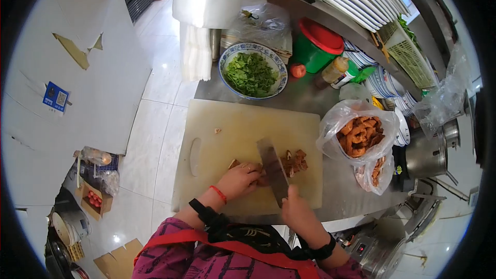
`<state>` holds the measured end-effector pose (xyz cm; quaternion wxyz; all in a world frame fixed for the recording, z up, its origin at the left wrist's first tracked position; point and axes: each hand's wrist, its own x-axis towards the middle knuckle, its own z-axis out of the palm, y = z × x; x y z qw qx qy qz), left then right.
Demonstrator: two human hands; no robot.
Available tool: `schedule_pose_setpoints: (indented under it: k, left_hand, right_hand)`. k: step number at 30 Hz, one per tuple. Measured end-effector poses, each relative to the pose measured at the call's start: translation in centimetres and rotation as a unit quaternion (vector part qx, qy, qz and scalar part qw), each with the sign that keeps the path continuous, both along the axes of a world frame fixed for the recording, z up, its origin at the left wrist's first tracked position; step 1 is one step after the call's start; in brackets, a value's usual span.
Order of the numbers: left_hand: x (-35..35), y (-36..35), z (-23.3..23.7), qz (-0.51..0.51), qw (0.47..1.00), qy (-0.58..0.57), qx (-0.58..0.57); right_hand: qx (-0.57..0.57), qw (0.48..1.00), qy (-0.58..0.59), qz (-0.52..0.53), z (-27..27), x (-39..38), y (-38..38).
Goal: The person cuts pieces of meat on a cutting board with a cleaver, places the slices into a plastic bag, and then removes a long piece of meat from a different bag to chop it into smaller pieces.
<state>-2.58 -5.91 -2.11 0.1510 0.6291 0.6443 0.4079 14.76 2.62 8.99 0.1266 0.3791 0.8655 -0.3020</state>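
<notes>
My right hand point(300, 216) is wrapped round the handle of a cleaver point(273, 168), whose broad blade stands on edge over the cutting board point(227, 124). To the left of the blade, my left hand point(238, 180) has its fingers curled down on a piece of brown meat point(234, 164); the fingers cover most of it. Just right of the blade lies a small heap of chopped brown meat point(294, 163). A small scrap point(217, 130) rests alone on the board's upper left part.
A patterned bowl point(223, 75) of chopped greens point(250, 74) stands behind the board. To the right are plastic bags point(330, 137) of brown meat pieces point(360, 135). A green bucket point(310, 54) with a red lid, bottles point(336, 68) and stacked plates point(351, 0) line the back.
</notes>
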Motion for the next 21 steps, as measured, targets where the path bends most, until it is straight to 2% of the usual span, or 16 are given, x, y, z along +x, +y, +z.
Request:
schedule_pose_setpoints:
  k: [4,10,12,15,21]
  left_hand:
    - [0.0,-0.1,-0.1,-0.005,0.999,-0.022,-0.032]
    - [0.3,1.3,0.7,-0.034,0.998,-0.002,-0.043]
    - [-0.1,1.1,1.4,0.013,0.997,0.071,0.005]
    - [-0.3,1.1,1.2,0.019,0.996,0.082,0.027]
    - [-0.1,1.7,-0.5,-0.014,0.999,0.033,-0.010]
  right_hand:
    - [0.006,0.999,0.021,-0.045,0.1,0.3,0.9]
    - [0.051,0.997,0.057,0.001,0.0,0.4,1.4]
    - [0.021,0.999,0.038,-0.001,-0.1,0.4,1.3]
    - [0.011,0.999,0.031,-0.031,0.5,0.1,1.0]
    - [0.031,0.997,0.069,-0.019,-0.1,0.5,1.1]
